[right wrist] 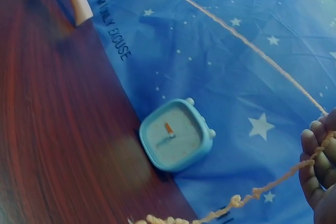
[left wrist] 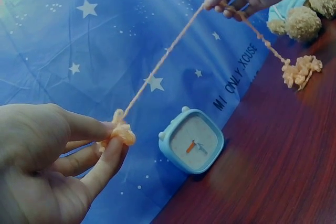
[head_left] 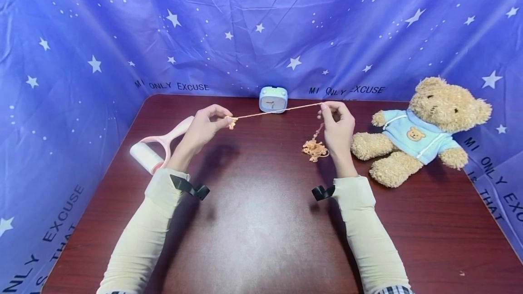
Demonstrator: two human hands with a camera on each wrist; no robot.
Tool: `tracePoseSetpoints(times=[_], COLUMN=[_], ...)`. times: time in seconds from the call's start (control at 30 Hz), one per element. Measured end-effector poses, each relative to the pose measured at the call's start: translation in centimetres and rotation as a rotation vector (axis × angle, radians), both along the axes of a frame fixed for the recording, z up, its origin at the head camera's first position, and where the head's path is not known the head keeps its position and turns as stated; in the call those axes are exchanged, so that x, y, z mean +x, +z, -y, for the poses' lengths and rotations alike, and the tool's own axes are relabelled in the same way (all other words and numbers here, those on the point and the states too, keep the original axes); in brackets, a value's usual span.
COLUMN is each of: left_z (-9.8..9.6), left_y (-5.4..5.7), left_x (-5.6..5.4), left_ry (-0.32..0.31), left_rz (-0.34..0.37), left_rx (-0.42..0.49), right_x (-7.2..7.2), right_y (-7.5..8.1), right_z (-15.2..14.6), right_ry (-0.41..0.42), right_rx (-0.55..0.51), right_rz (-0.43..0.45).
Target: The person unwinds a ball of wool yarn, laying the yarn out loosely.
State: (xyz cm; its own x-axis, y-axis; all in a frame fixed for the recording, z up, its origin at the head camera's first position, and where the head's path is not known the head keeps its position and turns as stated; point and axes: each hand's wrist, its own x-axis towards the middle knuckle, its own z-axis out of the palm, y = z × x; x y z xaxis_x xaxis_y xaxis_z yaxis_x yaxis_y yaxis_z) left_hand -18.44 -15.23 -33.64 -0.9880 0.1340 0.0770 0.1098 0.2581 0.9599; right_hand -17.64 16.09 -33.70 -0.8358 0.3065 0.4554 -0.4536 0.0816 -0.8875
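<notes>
A length of orange yarn (head_left: 278,110) stretches taut between the two hands above the table. My left hand (head_left: 206,126) pinches a small bunched clump of the yarn (left wrist: 122,134) between thumb and fingertips. Higher up in the left wrist view, my right hand (head_left: 338,124) pinches the strand's other end near its fingertips. From the right hand the yarn runs on downward, knotted in places (right wrist: 236,201), to a tangled orange clump (head_left: 315,149) low beside that hand. The right wrist view cuts off part of the right hand.
Behind the strand stands a light blue alarm clock (head_left: 273,100) at the table's back edge. A pink-handled lint roller (head_left: 148,157) lies left of the left forearm. On the right sits a teddy bear (head_left: 425,135) in a blue hoodie. A starry blue curtain (head_left: 245,22) surrounds the table (head_left: 261,230).
</notes>
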Motion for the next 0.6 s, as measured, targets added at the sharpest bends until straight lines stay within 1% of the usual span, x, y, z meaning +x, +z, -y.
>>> tracePoseSetpoints(times=[0.17,0.4,0.6], left_z=[0.0,0.2,0.3], left_y=[0.2,-0.1,-0.1], left_x=[0.1,0.1,0.1], left_ry=[0.007,0.001,0.007], left_rz=[0.012,0.011,0.019], left_rx=[0.007,0.013,0.018], right_x=[-0.3,-1.5,-1.7], right_y=[-0.2,-1.4,-1.2], right_z=[-1.2,-3.7,-5.1], right_ry=[-0.023,-0.105,-0.145], right_rx=[-0.102,-0.195,-0.315], right_rz=[-0.029,-0.048,-0.092])
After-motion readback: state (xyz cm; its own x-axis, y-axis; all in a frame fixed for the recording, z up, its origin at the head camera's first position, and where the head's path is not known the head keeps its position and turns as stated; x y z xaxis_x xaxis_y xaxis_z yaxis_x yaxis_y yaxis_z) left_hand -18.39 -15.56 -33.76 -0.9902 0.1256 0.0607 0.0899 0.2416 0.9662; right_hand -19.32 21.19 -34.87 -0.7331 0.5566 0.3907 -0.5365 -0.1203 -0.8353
